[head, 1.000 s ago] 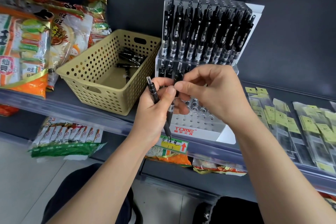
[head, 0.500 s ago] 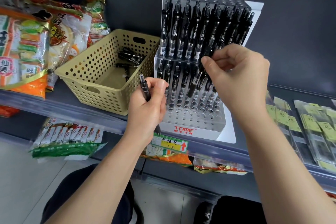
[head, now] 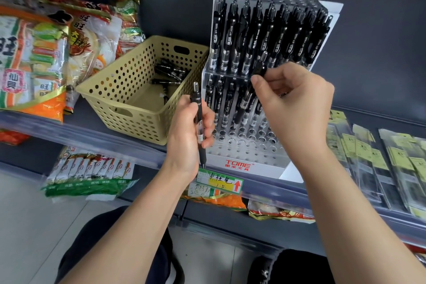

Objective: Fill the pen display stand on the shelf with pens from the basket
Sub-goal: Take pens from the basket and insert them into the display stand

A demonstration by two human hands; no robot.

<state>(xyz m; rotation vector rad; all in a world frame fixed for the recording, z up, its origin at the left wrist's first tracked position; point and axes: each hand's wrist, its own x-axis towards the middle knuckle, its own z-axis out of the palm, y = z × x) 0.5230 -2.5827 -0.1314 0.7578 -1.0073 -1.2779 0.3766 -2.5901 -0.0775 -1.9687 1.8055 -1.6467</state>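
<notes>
Head view: your right hand (head: 297, 108) pinches a black click pen (head: 259, 69) by its top to steer its tip into the clear acrylic display stand (head: 242, 157)'s lower tier, while your left hand (head: 186, 136) grips a spare black pen (head: 198, 108) ready near the shelf's front edge, beside the tan perforated plastic basket (head: 129, 108).

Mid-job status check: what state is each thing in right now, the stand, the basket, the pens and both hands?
Pen display stand: upper tier lined with pens, lower tier's front holes empty.
Basket: a few loose pens lie inside.
Left hand: grips the spare pen upright, tip down.
Right hand: pinches the tilted pen near its top, at the lower tier; seated or not, cannot tell.
</notes>
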